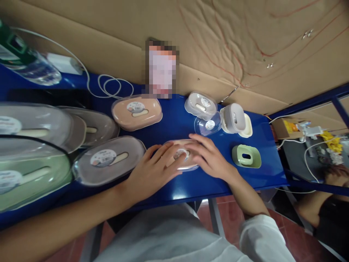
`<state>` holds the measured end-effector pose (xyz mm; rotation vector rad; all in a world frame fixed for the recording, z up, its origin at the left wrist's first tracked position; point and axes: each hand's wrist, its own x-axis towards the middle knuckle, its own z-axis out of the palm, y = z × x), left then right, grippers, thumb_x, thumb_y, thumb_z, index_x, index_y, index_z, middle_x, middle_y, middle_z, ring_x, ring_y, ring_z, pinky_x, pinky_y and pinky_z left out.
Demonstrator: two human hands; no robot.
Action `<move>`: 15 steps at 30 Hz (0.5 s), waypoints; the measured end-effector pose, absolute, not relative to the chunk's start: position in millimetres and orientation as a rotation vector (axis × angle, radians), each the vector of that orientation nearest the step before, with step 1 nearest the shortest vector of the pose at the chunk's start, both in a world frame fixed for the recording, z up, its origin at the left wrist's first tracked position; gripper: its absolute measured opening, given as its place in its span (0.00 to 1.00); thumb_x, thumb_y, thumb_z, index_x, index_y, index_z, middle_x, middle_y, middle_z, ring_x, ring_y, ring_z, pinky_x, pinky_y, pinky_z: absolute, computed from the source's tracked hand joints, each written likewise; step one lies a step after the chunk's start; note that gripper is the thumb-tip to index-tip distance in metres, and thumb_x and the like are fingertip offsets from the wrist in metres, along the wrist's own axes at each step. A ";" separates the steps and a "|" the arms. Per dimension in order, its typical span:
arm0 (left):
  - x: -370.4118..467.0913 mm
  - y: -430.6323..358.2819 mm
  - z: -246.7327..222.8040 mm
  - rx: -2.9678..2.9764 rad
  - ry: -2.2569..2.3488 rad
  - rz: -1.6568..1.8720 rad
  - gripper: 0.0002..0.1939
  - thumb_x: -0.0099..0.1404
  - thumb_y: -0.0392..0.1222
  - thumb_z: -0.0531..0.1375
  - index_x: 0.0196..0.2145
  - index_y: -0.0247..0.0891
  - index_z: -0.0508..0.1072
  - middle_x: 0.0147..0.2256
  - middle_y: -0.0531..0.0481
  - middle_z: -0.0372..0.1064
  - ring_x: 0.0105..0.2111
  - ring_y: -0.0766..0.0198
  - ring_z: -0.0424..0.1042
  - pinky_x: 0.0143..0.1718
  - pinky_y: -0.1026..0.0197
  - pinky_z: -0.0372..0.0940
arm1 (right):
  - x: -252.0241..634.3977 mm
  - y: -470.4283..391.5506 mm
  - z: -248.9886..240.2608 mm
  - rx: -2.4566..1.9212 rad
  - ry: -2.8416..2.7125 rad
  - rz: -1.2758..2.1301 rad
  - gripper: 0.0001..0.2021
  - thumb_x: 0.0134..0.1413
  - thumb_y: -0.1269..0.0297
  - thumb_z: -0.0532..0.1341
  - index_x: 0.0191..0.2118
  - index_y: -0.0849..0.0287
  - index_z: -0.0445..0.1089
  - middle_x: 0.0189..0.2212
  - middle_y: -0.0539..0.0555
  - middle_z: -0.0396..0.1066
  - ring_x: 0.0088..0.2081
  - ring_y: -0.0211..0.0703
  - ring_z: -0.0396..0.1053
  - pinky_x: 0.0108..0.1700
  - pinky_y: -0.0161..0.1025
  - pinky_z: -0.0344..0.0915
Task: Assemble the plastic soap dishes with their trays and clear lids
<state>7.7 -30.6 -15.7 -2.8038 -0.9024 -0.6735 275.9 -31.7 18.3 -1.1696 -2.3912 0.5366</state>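
In front of me a pink oval box with a clear lid and round label (pixel 183 153) lies on the blue table. My left hand (pixel 152 165) rests on its left part, fingers spread across the lid. From the other side my right hand (pixel 211 158) lies on the lid's right part, fingers outstretched. Both hands cover much of the box. Close to my left hand sits a grey lidded box (pixel 95 165) with a label and a cream-coloured slot piece. Right of my right hand stands a small open green container (pixel 247 156).
Several lidded boxes, including a green one (pixel 29 187), are stacked at left. A peach box (pixel 148 118), a grey lidded box (pixel 198 103), a loose clear lid (pixel 200 127) and a grey container (pixel 235 115) stand behind. A bottle (pixel 40 69) is far left. Another person's arm (pixel 311 209) shows at right.
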 end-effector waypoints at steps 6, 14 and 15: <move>9.3 -32.6 -14.9 -2.746 -0.931 -0.709 0.28 0.75 0.52 0.65 0.66 0.37 0.70 0.59 0.34 0.75 0.58 0.45 0.75 0.55 0.45 0.71 | 281.2 -29.3 15.4 -1.147 -2.642 0.421 0.39 0.72 0.46 0.63 0.79 0.48 0.49 0.79 0.63 0.50 0.79 0.62 0.48 0.76 0.68 0.54; 6.8 -35.4 -21.0 -2.807 -0.845 -0.664 0.24 0.73 0.31 0.60 0.64 0.38 0.74 0.64 0.37 0.72 0.61 0.47 0.73 0.59 0.44 0.71 | 286.5 -28.0 22.5 -1.282 -2.620 0.496 0.41 0.75 0.54 0.61 0.82 0.44 0.37 0.81 0.55 0.43 0.81 0.57 0.39 0.79 0.66 0.50; 6.7 -35.5 -20.9 -2.805 -0.852 -0.662 0.24 0.72 0.30 0.60 0.64 0.38 0.73 0.65 0.36 0.72 0.62 0.46 0.73 0.60 0.44 0.71 | 285.9 -27.1 20.6 -1.284 -2.621 0.473 0.41 0.75 0.52 0.61 0.81 0.43 0.37 0.81 0.54 0.43 0.81 0.57 0.40 0.79 0.65 0.51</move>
